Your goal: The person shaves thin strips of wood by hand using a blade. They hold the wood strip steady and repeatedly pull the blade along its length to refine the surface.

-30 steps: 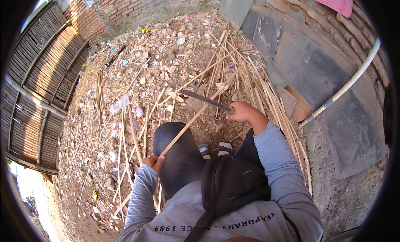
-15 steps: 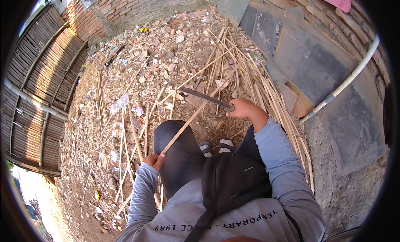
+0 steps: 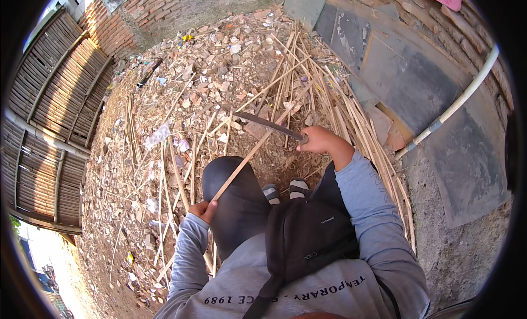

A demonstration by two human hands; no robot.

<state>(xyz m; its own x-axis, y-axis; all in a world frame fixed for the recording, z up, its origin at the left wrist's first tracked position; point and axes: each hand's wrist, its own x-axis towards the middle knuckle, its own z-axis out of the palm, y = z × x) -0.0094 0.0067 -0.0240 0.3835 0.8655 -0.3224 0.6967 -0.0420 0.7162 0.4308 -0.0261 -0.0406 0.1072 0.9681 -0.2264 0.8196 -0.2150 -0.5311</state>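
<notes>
- Skidding is the likeliest trouble, I judge: the machete could slide down the wooden strip toward the left hand if its edge bites at too shallow an angle.
- The left knee sits beneath the near part of the wooden strip, so a stroke pulled toward the body might reach it.
- The wooden strip could also twist or swing aside, since only its near end is gripped; its far end runs toward the pile of strips and might snag there.
- Left hand: closed around the near end of the wooden strip, beside the left knee.
- Right hand: closed around the handle of the machete, ahead of the body and to the right of the wooden strip.
- The wooden strip slants from the left hand away and to the right, and the machete crosses it well apart from that hand. Whether edge and wood touch, I cannot tell.
</notes>
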